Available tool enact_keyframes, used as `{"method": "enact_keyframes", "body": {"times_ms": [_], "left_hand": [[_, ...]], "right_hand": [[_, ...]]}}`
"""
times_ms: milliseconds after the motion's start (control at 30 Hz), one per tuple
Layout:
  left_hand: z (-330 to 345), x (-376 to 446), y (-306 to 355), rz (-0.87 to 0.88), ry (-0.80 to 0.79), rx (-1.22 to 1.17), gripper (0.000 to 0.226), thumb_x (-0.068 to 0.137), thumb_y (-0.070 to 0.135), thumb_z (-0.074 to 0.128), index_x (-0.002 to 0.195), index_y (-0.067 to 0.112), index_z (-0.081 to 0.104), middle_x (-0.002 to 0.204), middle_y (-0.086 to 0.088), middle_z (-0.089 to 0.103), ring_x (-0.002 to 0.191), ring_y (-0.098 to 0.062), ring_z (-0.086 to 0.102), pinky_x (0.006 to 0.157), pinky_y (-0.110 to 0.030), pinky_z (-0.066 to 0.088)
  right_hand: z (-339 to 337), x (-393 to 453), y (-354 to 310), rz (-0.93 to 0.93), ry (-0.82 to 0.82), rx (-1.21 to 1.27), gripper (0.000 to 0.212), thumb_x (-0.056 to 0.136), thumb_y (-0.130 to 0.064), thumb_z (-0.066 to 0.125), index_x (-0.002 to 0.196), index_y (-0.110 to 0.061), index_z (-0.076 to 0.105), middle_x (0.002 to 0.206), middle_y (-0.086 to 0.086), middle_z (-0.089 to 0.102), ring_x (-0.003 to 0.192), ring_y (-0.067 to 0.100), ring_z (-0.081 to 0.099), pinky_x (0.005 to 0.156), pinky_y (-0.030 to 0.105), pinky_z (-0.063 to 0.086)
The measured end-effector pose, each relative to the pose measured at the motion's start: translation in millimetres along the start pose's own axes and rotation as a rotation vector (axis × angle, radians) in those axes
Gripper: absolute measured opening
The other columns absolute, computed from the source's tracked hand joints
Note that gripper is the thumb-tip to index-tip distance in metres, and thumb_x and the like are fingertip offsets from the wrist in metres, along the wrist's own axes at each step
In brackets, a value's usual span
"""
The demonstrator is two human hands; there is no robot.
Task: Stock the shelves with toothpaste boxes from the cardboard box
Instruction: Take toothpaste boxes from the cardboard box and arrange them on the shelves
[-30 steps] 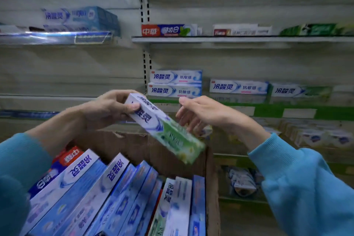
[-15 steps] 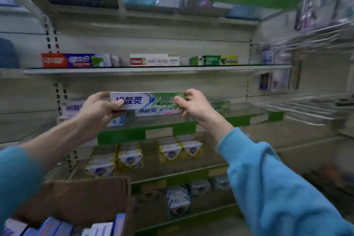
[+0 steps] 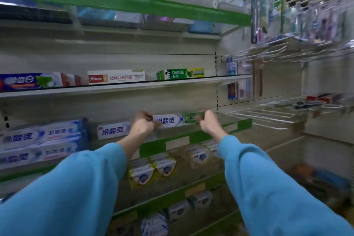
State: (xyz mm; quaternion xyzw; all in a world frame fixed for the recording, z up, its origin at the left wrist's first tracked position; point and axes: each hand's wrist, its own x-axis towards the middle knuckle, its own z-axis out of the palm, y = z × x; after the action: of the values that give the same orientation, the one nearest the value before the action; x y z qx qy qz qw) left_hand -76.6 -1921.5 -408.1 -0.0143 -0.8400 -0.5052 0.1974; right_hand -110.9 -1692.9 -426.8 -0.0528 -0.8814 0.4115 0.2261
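A white, blue and green toothpaste box (image 3: 175, 120) lies level over the green-edged middle shelf (image 3: 244, 123). My left hand (image 3: 144, 125) grips its left end and my right hand (image 3: 206, 122) grips its right end, both arms stretched out in blue sleeves. Just left of it on the same shelf stands another box of that brand (image 3: 113, 130), and further left a stack of blue and white boxes (image 3: 43, 141). The cardboard box is out of view.
The shelf above carries a red and white box (image 3: 116, 76), a green Darlie box (image 3: 181, 73) and a blue box (image 3: 28, 80). Soap packs (image 3: 153, 170) fill the shelves below. Wire racks (image 3: 277, 115) with hanging goods stand at the right.
Both hands have carried the toothpaste box forward and to the right, in over the middle shelf. The view has swung right and up, and the cardboard box has dropped out of sight.
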Motion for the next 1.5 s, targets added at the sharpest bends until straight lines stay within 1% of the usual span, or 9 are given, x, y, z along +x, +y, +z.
{"method": "enact_keyframes", "body": {"times_ms": [167,300,433,533,767,900,1167,1367,1500], "left_hand": [[44.5,34.6,-0.5,0.046,0.024,0.224,0.016,0.087,0.018,0.078,0.098,0.009,0.071,0.098,-0.008,0.071,0.090,-0.024,0.064,0.081,-0.034,0.051],[64.2,50.1,-21.1,0.102,0.020,0.392,0.023,0.088,0.030,0.076,0.098,0.012,0.067,0.097,-0.005,0.068,0.084,-0.017,0.061,0.069,-0.028,0.043],[72.2,63.2,-31.5,0.147,0.050,0.469,0.030,0.088,0.040,0.075,0.102,0.015,0.064,0.100,-0.004,0.063,0.088,-0.020,0.058,0.073,-0.032,0.044],[74.4,62.5,-32.6,0.120,0.101,0.428,0.027,0.089,0.029,0.075,0.104,0.012,0.059,0.100,-0.006,0.061,0.088,-0.021,0.056,0.073,-0.031,0.042],[76.1,57.5,-33.4,0.093,0.155,0.425,0.015,0.096,0.014,0.064,0.102,0.012,0.051,0.104,-0.008,0.055,0.087,-0.020,0.051,0.074,-0.031,0.041],[74.1,57.6,-32.4,0.079,0.148,0.450,0.012,0.096,0.016,0.063,0.106,0.013,0.056,0.103,-0.007,0.058,0.091,-0.023,0.056,0.080,-0.035,0.050],[69.5,43.7,-22.4,0.069,0.101,0.479,0.011,0.101,0.018,0.055,0.101,0.013,0.045,0.100,-0.007,0.051,0.092,-0.023,0.050,0.078,-0.034,0.041],[49.2,18.9,-10.2,0.125,0.035,0.408,0.011,0.097,0.021,0.062,0.098,0.015,0.071,0.100,-0.002,0.071,0.089,-0.019,0.065,0.087,-0.035,0.056],[13.2,-0.3,-15.9,0.132,-0.005,0.317,0.009,0.099,0.027,0.062,0.107,0.023,0.064,0.110,0.001,0.068,0.095,-0.017,0.064,0.087,-0.033,0.054]], "right_hand": [[4.3,20.5,31.3,0.023,0.050,-0.073,0.035,0.098,-0.036,0.058,0.117,-0.006,0.054,0.115,0.016,0.064,0.107,0.033,0.062,0.091,0.042,0.051],[7.7,46.7,41.9,0.090,0.038,-0.094,0.029,0.095,-0.036,0.063,0.111,-0.012,0.061,0.110,0.013,0.068,0.098,0.030,0.064,0.083,0.040,0.053],[7.3,71.6,49.3,0.100,0.034,-0.166,0.035,0.086,-0.044,0.072,0.099,-0.011,0.066,0.096,0.009,0.071,0.093,0.030,0.068,0.086,0.043,0.055],[9.1,78.5,51.7,0.086,0.036,-0.238,0.033,0.086,-0.047,0.071,0.090,-0.015,0.067,0.086,0.006,0.070,0.081,0.027,0.068,0.082,0.043,0.056],[9.0,80.4,52.9,0.025,0.011,-0.345,0.037,0.089,-0.054,0.064,0.112,-0.026,0.072,0.105,0.000,0.073,0.083,0.022,0.067,0.073,0.033,0.053],[7.6,80.1,53.0,0.032,-0.047,-0.359,0.037,0.090,-0.052,0.062,0.115,-0.026,0.070,0.117,-0.001,0.070,0.094,0.022,0.066,0.082,0.036,0.053],[4.5,67.6,51.2,0.035,-0.052,-0.348,0.042,0.091,-0.052,0.060,0.129,-0.034,0.063,0.141,0.004,0.057,0.120,0.031,0.058,0.101,0.047,0.048],[-4.3,50.4,43.2,0.018,-0.026,-0.253,0.028,0.097,-0.043,0.055,0.118,-0.029,0.068,0.126,0.005,0.066,0.108,0.028,0.063,0.098,0.047,0.050],[-6.6,43.4,41.4,0.035,0.009,-0.129,0.022,0.100,-0.035,0.051,0.101,-0.020,0.067,0.106,0.009,0.070,0.091,0.025,0.064,0.093,0.047,0.053]]}}
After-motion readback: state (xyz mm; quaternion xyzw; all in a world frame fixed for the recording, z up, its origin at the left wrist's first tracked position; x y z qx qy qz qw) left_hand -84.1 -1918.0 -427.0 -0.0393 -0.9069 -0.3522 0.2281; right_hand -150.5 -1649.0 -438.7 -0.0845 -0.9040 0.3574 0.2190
